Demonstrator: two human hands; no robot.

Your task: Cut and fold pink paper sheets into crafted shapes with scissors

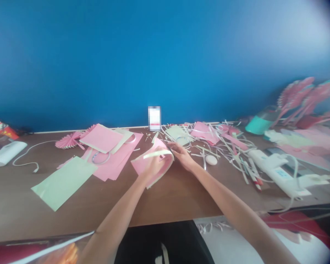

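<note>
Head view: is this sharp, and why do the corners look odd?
Head view: soft throughout, the pink sheet at the left hand smeared; head view: the table bows from lens distortion, pale glare washes the blue wall, top-right corner darkens.

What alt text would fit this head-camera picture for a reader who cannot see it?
A person's left hand grips a curled pink paper sheet over a brown table, the right hand touching its far edge. Pink sheets, a pale green sheet, loose paper strips and a white glue gun lie around, before a blue wall.
</note>
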